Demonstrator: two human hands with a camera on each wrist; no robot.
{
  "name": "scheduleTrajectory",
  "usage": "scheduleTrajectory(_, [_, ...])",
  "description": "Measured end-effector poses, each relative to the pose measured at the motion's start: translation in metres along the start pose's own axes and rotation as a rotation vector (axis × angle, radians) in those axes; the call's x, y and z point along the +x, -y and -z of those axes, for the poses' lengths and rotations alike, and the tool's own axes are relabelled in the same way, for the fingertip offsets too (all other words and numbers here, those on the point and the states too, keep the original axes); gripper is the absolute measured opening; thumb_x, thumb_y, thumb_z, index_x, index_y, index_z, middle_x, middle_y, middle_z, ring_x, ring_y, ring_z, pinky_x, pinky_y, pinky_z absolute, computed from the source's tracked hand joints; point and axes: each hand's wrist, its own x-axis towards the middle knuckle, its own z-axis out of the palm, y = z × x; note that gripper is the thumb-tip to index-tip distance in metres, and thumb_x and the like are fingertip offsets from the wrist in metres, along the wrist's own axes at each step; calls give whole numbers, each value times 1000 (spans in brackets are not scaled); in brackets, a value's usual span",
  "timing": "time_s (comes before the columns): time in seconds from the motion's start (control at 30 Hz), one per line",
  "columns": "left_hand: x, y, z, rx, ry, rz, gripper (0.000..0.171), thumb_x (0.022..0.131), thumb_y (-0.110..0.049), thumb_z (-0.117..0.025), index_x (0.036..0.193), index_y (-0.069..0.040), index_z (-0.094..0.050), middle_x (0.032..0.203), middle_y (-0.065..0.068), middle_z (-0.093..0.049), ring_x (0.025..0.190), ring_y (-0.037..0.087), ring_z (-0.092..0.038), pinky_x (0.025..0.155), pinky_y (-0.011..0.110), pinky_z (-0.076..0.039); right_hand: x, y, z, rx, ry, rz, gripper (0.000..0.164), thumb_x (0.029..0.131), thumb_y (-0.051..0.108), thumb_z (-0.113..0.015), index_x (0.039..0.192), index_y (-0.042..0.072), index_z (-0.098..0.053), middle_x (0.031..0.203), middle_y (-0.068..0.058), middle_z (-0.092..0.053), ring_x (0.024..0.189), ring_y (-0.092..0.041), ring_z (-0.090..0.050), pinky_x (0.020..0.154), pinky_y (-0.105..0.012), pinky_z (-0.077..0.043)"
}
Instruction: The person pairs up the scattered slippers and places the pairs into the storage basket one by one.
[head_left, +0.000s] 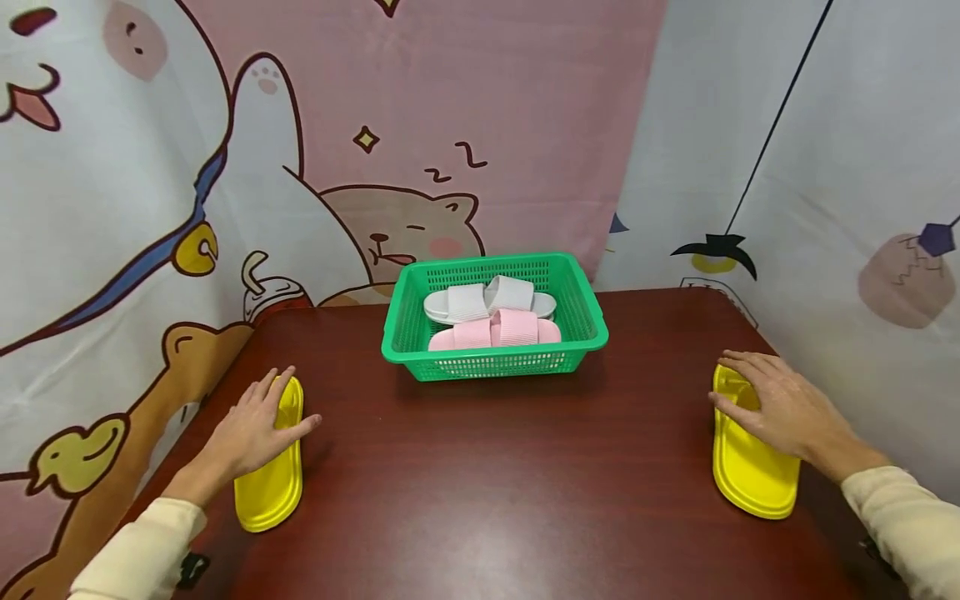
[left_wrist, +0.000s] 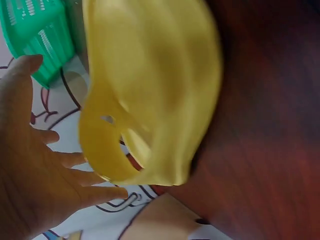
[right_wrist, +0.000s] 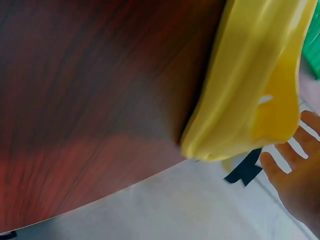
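Note:
Two yellow slippers lie on the table, one at each side. Over the strap end of the left yellow slipper (head_left: 272, 496) is my left hand (head_left: 251, 427), its fingers extended and the thumb spread out to the right. In the left wrist view, the fingertips are right at the slipper's strap (left_wrist: 100, 140). My right hand (head_left: 787, 406) hovers over the strap end of the right yellow slipper (head_left: 753, 479), thumb spread to the left. The right wrist view has its straight fingers close beside the strap (right_wrist: 280, 105). Neither hand grips anything.
A green plastic basket (head_left: 498, 357) stands at the back middle of the dark red-brown table (head_left: 495, 467). Inside it sit white slippers (head_left: 467, 302) and pink slippers (head_left: 517, 327). A cartoon-printed cloth (head_left: 525, 100) hangs behind the table and along its sides.

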Motion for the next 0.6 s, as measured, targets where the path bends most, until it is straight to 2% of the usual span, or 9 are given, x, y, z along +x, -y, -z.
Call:
scheduleTrajectory(0.2, [-2, 9, -4, -19, 35, 16, 95, 95, -65, -55, 160, -4, -21, 157, 34, -23, 138, 59, -25, 99, 81, -21, -4, -25, 3, 66, 88, -120, 79, 94, 47, -67, 144, -9, -39, 142, -36, -39, 129, -57, -31, 103, -74, -23])
scheduleTrajectory(0.3, [-4, 15, -4, -13, 45, 13, 87, 100, -60, -50, 158, 0, -26, 156, 35, -25, 138, 58, -26, 100, 79, -23, -5, -34, 4, 107, 164, -158, 78, 98, 48, -61, 144, -11, -37, 143, -39, -35, 129, -61, -28, 101, -76, -22])
scheduleTrajectory(0.43, [-5, 27, -3, -47, 58, 21, 75, 107, -50, -41, 154, 6, -30, 155, 37, -25, 138, 59, -26, 101, 77, -23, -3, -41, 5, 157, 223, -152, 65, 104, 42, -51, 140, -12, -43, 142, -41, -38, 127, -62, -32, 99, -75, -24])
scheduleTrajectory(0.6, [-2, 44, -4, -136, 72, -11, 63, 111, -41, -35, 152, 7, -34, 153, 38, -24, 137, 60, -24, 101, 77, -22, -1, -46, 7, 177, 210, -101, 55, 108, 30, -45, 137, -17, -48, 138, -41, -45, 125, -60, -40, 102, -71, -27])
